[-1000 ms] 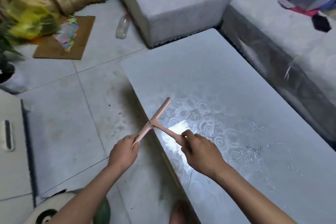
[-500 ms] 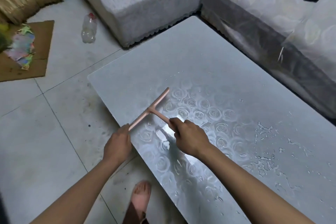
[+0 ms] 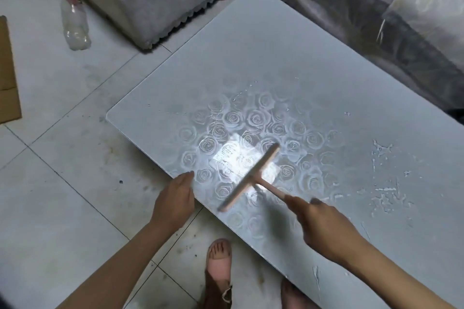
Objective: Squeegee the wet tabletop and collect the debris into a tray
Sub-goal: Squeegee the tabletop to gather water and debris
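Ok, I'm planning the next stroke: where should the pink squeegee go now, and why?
Probably carry the pink T-shaped plastic squeegee in the right hand over to the pale wet streaks on the grey rose-patterned tabletop, then pull them toward the near edge beside the left hand; that patch looks unwiped.

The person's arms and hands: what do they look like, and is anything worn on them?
The left forearm and the right forearm are bare to the picture's edge: no sleeves show. The left hand and the right hand wear no gloves; no watch, bracelet or ring is visible.
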